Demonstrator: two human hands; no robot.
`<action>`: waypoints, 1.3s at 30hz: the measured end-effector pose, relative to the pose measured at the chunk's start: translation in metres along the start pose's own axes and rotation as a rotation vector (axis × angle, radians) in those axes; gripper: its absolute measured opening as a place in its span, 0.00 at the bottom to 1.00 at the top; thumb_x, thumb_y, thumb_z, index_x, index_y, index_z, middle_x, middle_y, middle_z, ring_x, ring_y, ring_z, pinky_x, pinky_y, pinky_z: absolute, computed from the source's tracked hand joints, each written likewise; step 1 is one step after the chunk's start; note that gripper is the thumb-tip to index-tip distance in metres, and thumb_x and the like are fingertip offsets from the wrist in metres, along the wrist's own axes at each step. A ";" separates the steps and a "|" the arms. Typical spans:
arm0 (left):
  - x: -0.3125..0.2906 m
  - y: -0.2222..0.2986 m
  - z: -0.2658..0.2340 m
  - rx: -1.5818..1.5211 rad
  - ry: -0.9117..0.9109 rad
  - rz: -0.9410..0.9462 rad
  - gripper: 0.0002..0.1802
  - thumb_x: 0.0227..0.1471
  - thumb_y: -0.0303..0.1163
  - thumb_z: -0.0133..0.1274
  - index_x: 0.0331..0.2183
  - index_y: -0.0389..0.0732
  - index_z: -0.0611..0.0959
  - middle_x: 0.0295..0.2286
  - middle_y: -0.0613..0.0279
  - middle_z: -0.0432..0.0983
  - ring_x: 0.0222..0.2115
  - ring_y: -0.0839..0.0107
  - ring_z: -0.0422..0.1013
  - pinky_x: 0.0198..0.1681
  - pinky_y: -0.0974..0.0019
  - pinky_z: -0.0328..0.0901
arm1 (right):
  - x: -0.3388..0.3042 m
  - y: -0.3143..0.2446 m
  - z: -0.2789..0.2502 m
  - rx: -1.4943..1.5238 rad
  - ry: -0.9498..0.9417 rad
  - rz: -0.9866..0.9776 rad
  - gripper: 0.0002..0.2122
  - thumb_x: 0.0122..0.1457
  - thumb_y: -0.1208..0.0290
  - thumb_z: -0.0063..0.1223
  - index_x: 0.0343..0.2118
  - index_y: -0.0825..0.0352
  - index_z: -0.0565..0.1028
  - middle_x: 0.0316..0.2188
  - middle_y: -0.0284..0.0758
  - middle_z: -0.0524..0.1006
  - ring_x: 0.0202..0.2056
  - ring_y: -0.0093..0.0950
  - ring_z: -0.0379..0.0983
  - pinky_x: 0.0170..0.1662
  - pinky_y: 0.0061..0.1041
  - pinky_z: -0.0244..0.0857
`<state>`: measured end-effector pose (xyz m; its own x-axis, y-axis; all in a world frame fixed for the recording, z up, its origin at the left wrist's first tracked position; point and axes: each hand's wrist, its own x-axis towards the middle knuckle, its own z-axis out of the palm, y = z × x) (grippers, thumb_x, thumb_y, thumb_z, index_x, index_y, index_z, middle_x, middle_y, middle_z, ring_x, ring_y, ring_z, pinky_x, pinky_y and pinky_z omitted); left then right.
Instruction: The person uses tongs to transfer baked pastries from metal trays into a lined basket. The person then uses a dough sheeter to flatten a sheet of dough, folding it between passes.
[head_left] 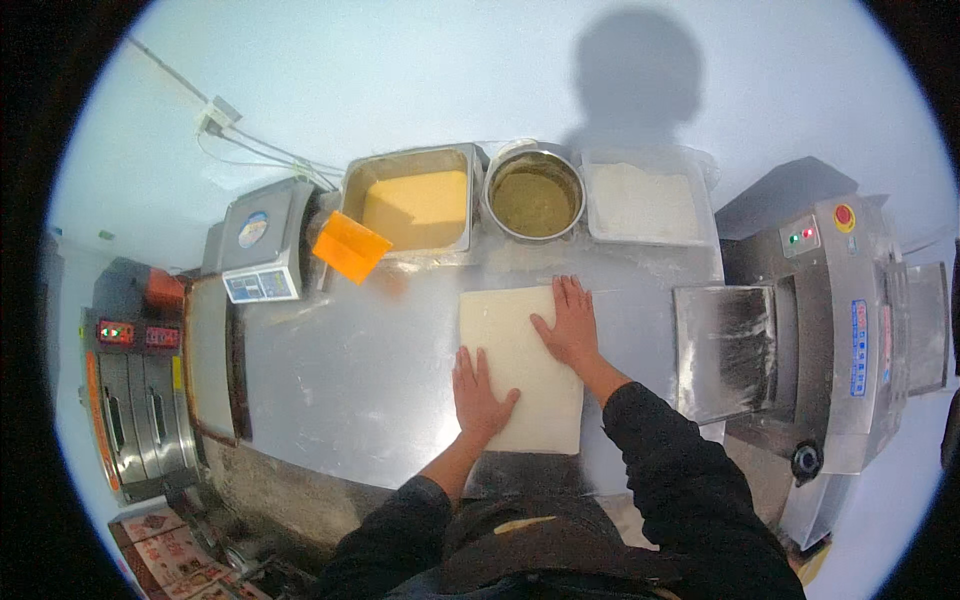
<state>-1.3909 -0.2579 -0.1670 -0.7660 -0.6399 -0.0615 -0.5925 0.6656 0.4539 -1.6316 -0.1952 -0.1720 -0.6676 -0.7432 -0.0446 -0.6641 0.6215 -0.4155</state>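
Observation:
A pale rectangular slab of dough (525,400) lies flat on the steel table (340,390), its near end at the table's front edge. My left hand (481,400) rests on the slab's left edge with its fingers stretched out and the thumb toward the middle. Farther off, my right hand (568,325) lies flat along the slab's upper right edge, fingers pointing away from me. Neither hand is wrapped round anything. Both forearms are in dark sleeves.
Along the back stand a grey scale (262,240), a steel tub of yellow filling (415,208), a round steel bowl (535,235) and a bin of white flour (645,205). An orange scraper (350,247) leans by the tub. A dough-sheeting machine (840,330) is at right, an oven (145,410) at left.

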 end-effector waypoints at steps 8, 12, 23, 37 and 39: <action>-0.007 -0.008 -0.003 0.017 -0.116 0.003 0.62 0.47 0.57 0.65 0.70 0.35 0.53 0.70 0.32 0.38 0.72 0.41 0.35 0.72 0.40 0.37 | -0.108 -0.024 -0.001 -0.031 -0.068 -0.019 0.45 0.60 0.46 0.56 0.72 0.70 0.52 0.73 0.47 0.51 0.74 0.43 0.44 0.74 0.53 0.36; -0.045 -0.010 -0.002 0.128 -0.298 -0.020 0.62 0.47 0.60 0.64 0.70 0.34 0.55 0.69 0.31 0.38 0.72 0.40 0.34 0.72 0.39 0.37 | -0.143 -0.031 0.013 -0.019 0.008 -0.007 0.45 0.60 0.44 0.56 0.72 0.67 0.53 0.73 0.46 0.50 0.74 0.43 0.42 0.73 0.55 0.36; -0.071 -0.039 0.021 0.026 -0.112 0.060 0.51 0.49 0.43 0.61 0.68 0.36 0.59 0.70 0.36 0.44 0.71 0.43 0.42 0.72 0.44 0.43 | -0.204 -0.042 0.053 -0.049 -0.119 -0.327 0.38 0.62 0.48 0.54 0.70 0.63 0.59 0.71 0.46 0.53 0.74 0.44 0.44 0.72 0.58 0.39; -0.073 0.022 0.055 0.036 0.266 -0.485 0.55 0.48 0.43 0.62 0.69 0.35 0.55 0.68 0.37 0.49 0.71 0.44 0.44 0.72 0.41 0.37 | -0.204 -0.011 0.029 -0.104 -0.368 -0.562 0.40 0.62 0.47 0.55 0.71 0.64 0.57 0.71 0.45 0.53 0.74 0.40 0.44 0.73 0.55 0.39; -0.068 0.027 0.053 0.013 0.294 -0.465 0.55 0.47 0.43 0.62 0.69 0.35 0.56 0.68 0.38 0.50 0.70 0.45 0.45 0.72 0.42 0.38 | -0.204 0.001 0.019 -0.073 -0.337 -0.534 0.42 0.62 0.45 0.55 0.72 0.64 0.54 0.72 0.43 0.52 0.74 0.41 0.43 0.73 0.55 0.37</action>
<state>-1.3678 -0.1766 -0.1975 -0.3217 -0.9468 -0.0018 -0.8564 0.2901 0.4271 -1.4895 -0.0472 -0.1805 -0.1033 -0.9851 -0.1374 -0.9055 0.1503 -0.3968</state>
